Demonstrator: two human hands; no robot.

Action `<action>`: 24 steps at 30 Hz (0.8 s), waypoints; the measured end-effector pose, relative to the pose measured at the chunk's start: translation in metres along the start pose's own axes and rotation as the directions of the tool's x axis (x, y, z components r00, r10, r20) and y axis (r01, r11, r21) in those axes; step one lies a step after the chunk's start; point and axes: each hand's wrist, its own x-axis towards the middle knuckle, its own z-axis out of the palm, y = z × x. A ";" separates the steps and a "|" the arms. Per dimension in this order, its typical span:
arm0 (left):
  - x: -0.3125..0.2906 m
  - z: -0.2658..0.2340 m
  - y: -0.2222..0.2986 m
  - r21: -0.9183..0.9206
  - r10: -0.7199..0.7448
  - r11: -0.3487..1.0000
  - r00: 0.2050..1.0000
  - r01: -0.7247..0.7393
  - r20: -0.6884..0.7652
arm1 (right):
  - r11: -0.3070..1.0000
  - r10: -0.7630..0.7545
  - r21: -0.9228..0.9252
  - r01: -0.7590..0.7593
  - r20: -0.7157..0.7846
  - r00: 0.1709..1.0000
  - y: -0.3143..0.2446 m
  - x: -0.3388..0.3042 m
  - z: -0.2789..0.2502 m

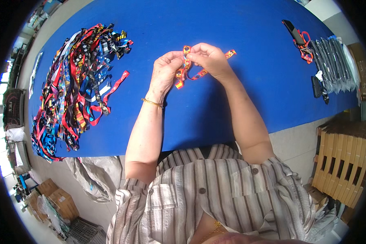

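Both hands are raised over the middle of the blue table (171,20), close together. A narrow printed ribbon strap (186,50), red, orange and yellow, runs between them in loops. My left hand (165,70) pinches it between thumb and fingers, and one end hangs below that hand. My right hand (210,59) pinches the same strap near its top, thumb toward the left hand. Another end of the strap sticks out past the right hand's far side. Fingertips hide the spot where the strap's layers meet.
A large heap of mixed printed straps (75,81) covers the table's left side. At the far right lie orange-handled scissors (306,44), a black device (293,31) and a row of dark items in clear bags (333,65). Cardboard boxes (339,162) stand beyond the table's right edge.
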 end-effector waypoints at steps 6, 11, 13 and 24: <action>-0.002 -0.001 0.004 -0.048 -0.040 0.998 0.997 0.043 0.062 | 0.986 -0.066 -0.154 0.056 -0.061 0.996 0.005 -0.001 -0.001; -0.001 -0.001 0.000 0.005 -0.007 1.000 0.993 0.007 0.114 | 0.977 -0.089 -0.202 0.075 -0.062 0.994 -0.002 -0.002 0.000; 0.000 -0.001 -0.002 0.010 -0.013 1.000 0.997 0.012 0.076 | 0.979 -0.106 -0.179 0.094 -0.060 0.993 0.001 -0.002 -0.002; 0.000 -0.008 -0.002 0.120 -0.076 0.991 0.992 0.063 0.104 | 0.991 -0.113 -0.082 0.104 -0.116 0.987 0.001 0.000 0.005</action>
